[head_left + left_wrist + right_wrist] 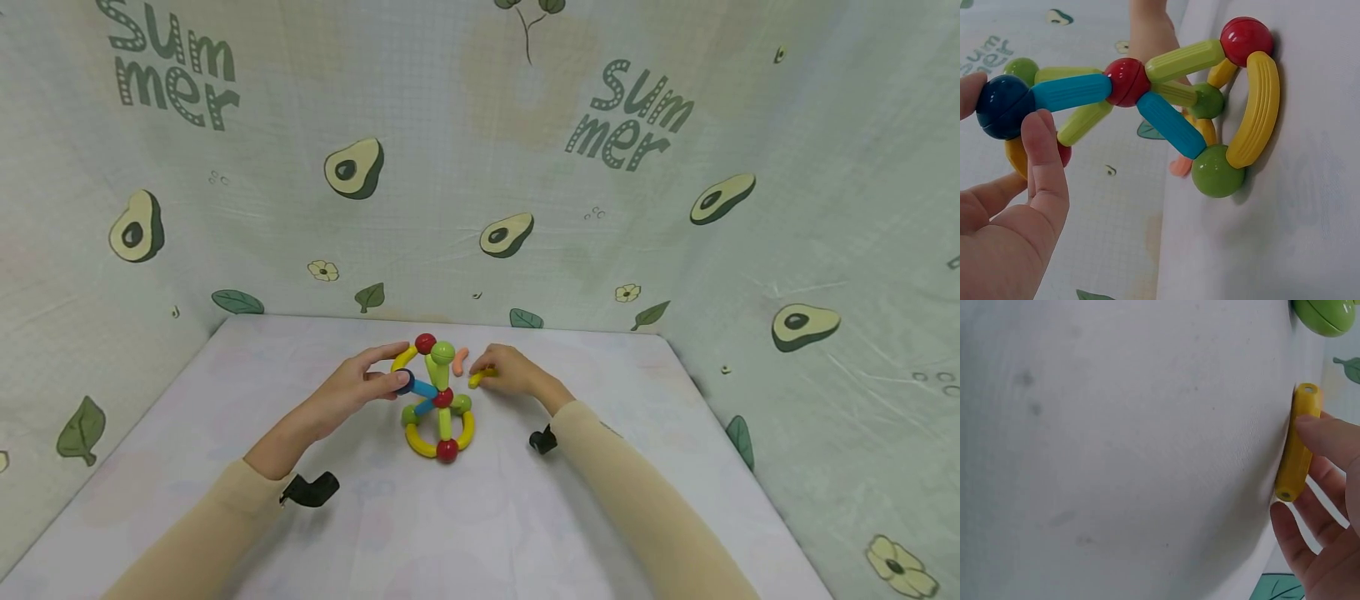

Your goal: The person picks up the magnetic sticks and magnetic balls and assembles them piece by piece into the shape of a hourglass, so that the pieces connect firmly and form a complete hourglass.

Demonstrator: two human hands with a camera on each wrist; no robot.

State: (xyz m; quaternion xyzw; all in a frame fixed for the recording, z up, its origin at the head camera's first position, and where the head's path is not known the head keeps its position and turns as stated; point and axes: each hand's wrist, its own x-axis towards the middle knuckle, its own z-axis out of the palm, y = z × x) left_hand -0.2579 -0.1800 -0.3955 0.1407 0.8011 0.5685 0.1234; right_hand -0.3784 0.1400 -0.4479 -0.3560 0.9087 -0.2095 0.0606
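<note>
A construction of magnetic balls and rods (445,423) stands on the table, its base ring made of curved yellow rods, green balls and a red ball. My left hand (358,387) pinches its dark blue ball (1005,107), which sits on the end of a blue rod (1072,92). A red ball (1127,82) joins several rods at the middle. To the right of the construction, my right hand (510,371) pinches a curved yellow rod (1299,442) between thumb and fingers, low over the tabletop. Its end faces show small metal discs.
A curved salmon-pink rod (460,362) lies on the table (420,533) between the construction and my right hand. Behind the table hangs a cloth (435,275) printed with avocados and leaves. Black wrist cameras (311,490) are strapped at both sleeves.
</note>
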